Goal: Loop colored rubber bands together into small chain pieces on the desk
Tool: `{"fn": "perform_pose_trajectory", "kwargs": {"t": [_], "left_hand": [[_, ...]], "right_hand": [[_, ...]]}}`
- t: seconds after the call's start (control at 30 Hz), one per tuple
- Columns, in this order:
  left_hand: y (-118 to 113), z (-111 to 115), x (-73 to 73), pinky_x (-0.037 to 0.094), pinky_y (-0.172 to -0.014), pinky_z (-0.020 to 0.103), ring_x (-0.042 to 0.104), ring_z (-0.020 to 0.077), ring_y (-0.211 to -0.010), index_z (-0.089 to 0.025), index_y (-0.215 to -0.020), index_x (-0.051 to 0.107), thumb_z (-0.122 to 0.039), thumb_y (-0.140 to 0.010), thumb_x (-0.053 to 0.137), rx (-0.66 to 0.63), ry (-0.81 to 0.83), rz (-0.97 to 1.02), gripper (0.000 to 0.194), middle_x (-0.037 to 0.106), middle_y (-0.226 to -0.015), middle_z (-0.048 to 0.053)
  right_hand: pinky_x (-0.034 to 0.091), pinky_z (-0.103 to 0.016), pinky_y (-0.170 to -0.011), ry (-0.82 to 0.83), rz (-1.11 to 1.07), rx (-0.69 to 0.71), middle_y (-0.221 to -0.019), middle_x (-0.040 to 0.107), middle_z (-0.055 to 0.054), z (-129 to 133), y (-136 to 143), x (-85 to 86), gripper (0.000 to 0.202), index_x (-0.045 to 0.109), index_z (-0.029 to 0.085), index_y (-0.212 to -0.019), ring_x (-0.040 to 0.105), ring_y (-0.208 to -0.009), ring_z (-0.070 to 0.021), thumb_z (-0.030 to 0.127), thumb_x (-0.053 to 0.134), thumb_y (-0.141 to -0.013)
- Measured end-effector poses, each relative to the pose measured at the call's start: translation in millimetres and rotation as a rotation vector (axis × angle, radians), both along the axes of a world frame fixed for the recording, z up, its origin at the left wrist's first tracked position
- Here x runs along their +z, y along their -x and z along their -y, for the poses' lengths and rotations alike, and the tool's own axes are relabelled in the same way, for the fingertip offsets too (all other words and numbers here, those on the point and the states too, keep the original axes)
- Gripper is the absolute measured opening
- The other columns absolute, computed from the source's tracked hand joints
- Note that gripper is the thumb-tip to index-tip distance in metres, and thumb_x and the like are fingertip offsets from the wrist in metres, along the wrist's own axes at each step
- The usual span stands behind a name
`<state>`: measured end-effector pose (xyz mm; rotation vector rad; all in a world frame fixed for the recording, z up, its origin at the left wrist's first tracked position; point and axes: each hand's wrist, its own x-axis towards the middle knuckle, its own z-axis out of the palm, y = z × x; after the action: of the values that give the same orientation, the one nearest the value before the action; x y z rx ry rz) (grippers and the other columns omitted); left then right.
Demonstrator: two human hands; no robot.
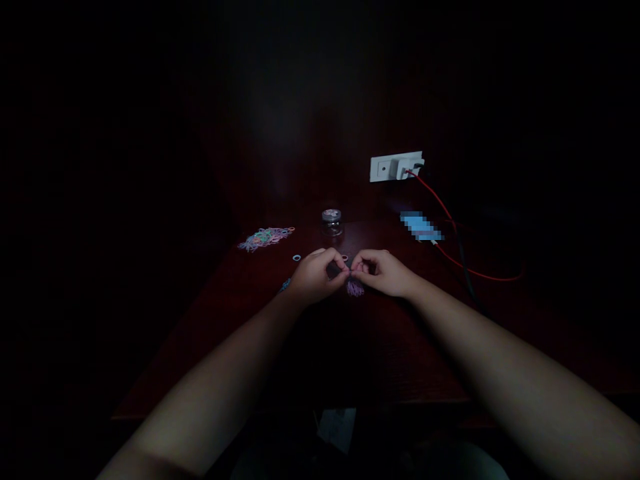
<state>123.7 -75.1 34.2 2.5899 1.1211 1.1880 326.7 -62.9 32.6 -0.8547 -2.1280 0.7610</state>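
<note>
My left hand (319, 275) and my right hand (383, 271) meet fingertip to fingertip over the dark red table. Both are pinched closed; whatever lies between the fingertips is too small and dim to make out. Just below the fingertips lies a small bunch of purple bands (355, 288). Partly hidden behind my left wrist are some blue bands (285, 285). A single pale blue band (297, 257) rests beyond my left hand, and a pinkish band (345, 258) shows behind the fingertips.
A pile of mixed coloured bands (265, 237) lies at the back left. A clear round container (331, 223) stands at the back middle. On the right are a lit phone (421, 227), a red cable (480, 273) and a wall socket (384, 168).
</note>
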Motion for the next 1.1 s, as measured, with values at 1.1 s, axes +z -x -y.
{"fn": "perform_pose_trajectory", "kwargs": {"t": [1.1], "left_hand": [[-2.5,-0.6,-1.2,0.045,-0.07,0.028,0.057,0.0156,-0.076,-0.02,-0.082,0.059,-0.021,-0.077,0.064,-0.019,0.014,-0.019,0.007,0.065,-0.081,0.001]], "right_hand": [[0.031,-0.02,-0.052,-0.086,-0.003,0.014,-0.063,0.045,0.005,3.0,1.2,1.2,0.008,0.048,0.018,-0.073,0.04,-0.055,-0.008,0.011,0.052,-0.071]]}}
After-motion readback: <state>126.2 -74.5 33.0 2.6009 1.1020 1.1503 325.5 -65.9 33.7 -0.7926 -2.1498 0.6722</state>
